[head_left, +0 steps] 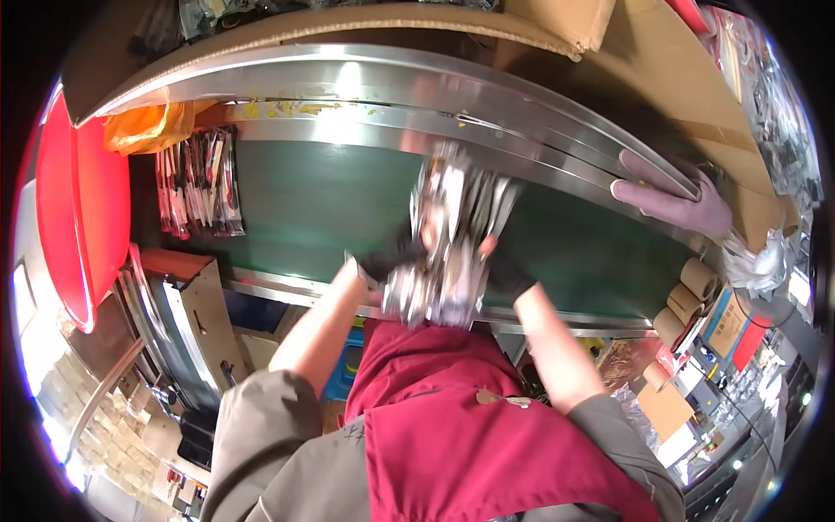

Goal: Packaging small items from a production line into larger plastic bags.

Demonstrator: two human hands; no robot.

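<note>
Both my hands wear black gloves and grip a thick stack of shiny silver packets (448, 239) between them, held over the near edge of the dark green conveyor belt (313, 204). My left hand (389, 254) clasps the stack's left side. My right hand (504, 274) clasps its right side. The stack is blurred. A row of several red, black and white packets (198, 184) lies on the belt at the left.
Another person's hand in a pale purple glove (670, 198) rests on the belt's steel rail at the far right. Cardboard boxes (557, 22) stand beyond the belt. A red bin (74, 204) is at left, tape rolls (687, 300) at right.
</note>
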